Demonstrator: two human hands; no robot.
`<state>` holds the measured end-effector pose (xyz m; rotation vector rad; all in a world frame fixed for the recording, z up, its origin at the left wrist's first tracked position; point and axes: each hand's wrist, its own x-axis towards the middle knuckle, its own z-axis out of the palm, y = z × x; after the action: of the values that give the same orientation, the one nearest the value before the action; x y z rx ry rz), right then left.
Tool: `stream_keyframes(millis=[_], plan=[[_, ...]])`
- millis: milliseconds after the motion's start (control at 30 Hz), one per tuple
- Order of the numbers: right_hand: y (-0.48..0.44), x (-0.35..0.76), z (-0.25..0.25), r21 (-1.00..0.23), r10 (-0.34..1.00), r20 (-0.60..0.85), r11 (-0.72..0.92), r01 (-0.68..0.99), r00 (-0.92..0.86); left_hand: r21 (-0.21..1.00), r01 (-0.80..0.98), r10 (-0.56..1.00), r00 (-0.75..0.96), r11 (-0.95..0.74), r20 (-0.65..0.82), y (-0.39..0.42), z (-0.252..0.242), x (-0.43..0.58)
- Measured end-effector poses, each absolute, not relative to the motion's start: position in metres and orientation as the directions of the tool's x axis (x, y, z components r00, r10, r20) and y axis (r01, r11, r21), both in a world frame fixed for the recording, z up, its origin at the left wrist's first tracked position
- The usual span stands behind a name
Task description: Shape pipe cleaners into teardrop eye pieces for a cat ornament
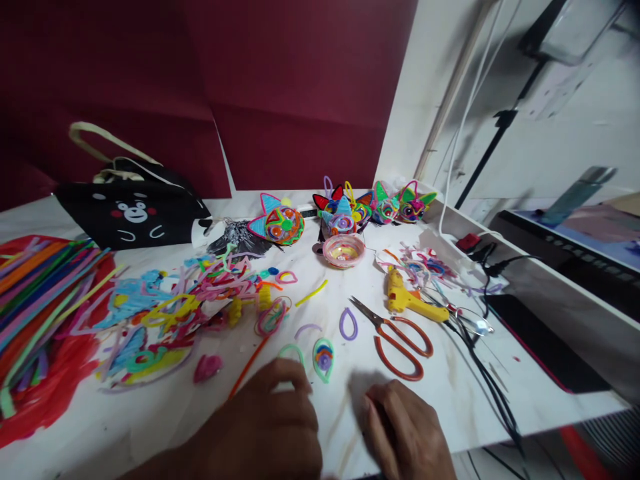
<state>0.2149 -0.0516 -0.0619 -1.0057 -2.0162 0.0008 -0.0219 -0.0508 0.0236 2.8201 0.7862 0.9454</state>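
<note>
My left hand (280,417) is closed with bent fingers, low in the middle. Just beyond its knuckles curves a light green pipe cleaner (291,348); whether the fingers grip it I cannot tell. My right hand (403,430) is curled over the table, its fingertips turned inward and their contents hidden. Between and beyond the hands lies a green teardrop loop with a coiled orange, blue and purple centre (324,360). A purple teardrop loop (349,324) and a short purple piece (307,328) lie farther out. Orange-handled scissors (395,337) rest beyond my right hand.
Pipe cleaner bundles (50,293) lie at left beside a heap of scraps (215,283). A black bag (135,213) stands behind. Several colourful cat-eared ornaments (283,223) and a coiled pink bowl (344,252) are at the back. At right are a yellow glue gun (415,301), cables and a phone (545,340).
</note>
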Motion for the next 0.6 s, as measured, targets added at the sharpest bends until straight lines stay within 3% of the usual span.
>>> stream_keyframes(millis=[67, 300, 467, 600], plan=[[-0.051, 0.215, -0.063, -0.338, 0.644, 0.702, 0.677, 0.654, -0.303, 0.276, 0.364, 0.455, 0.656, -0.889, 0.601, -0.033, 0.035, -0.026], [-0.051, 0.216, -0.059, -0.307, 0.612, 0.718, 0.706, 0.638, -0.332, 0.321, 0.475, 0.559, 0.540, -0.820, 0.630, 0.020, 0.018, -0.052], [-0.050, 0.214, -0.062, -0.269, 0.602, 0.721, 0.700, 0.662, -0.343, 0.305, 0.517, 0.571, 0.498, -0.800, 0.653, 0.027, -0.001, -0.059], [-0.045, 0.211, -0.068, -0.224, 0.525, 0.803, 0.706, 0.672, -0.283, 0.268, 0.541, 0.563, 0.505, -0.797, 0.654, 0.025, -0.008, -0.060]])
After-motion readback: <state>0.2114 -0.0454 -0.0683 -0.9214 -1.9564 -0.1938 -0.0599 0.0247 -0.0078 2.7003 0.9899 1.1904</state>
